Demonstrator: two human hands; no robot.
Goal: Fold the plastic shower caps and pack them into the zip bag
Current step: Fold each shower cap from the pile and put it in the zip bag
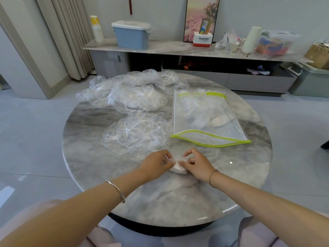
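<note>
Loose shower caps (131, 97) piled far left on table (85, 161). Left hand (156, 164) and right hand (197, 164) both pinch small folded cap (178, 169) at near edge: folding almost finished. Next move probably into zip bag (204, 118), right, mouth open toward person.

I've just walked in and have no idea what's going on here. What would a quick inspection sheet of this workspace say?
Surface: round marble table, glossy.
Job's things: folded cap near the front edge; one spread cap behind it; heap of caps at the far left; zip bag on the right, mouth open toward the person, some caps inside.
Clutter: blue box, Panasonic box and paper roll on the sideboard.
Hands: left hand and right hand both pinch the folded cap.
Cables: nothing seen.
Surroundings: curtain on the left, picture against the wall.
</note>
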